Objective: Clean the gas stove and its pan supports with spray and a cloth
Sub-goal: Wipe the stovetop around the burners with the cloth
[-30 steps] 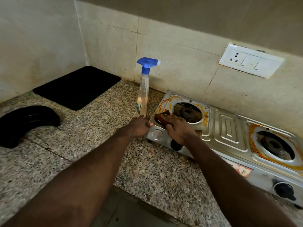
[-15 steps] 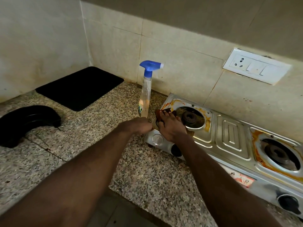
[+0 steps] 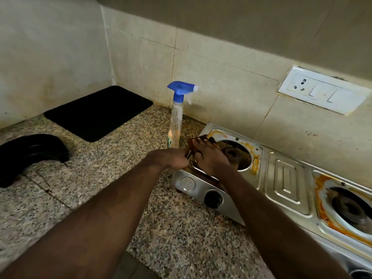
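Observation:
The steel two-burner gas stove (image 3: 285, 178) sits on the granite counter, with orange stains around its left burner (image 3: 233, 154) and right burner (image 3: 350, 208). No pan supports are on the burners. My right hand (image 3: 209, 156) lies with spread fingers on a brown cloth (image 3: 202, 137), pressing it onto the stove's top at the rear left corner. My left hand (image 3: 175, 158) is curled round the stove's left edge, beside the right hand. A clear spray bottle (image 3: 177, 117) with a blue trigger head stands upright just left of the stove, untouched.
A black mat (image 3: 98, 111) lies in the counter's back corner. A black curved object (image 3: 30, 150) rests at the far left. A white socket panel (image 3: 322, 89) is on the tiled wall above the stove. Black knobs (image 3: 213, 198) face the counter's front edge.
My right hand has slid the cloth from the front of the left burner toward the stove's rear left corner. My left hand stays at the stove's left edge.

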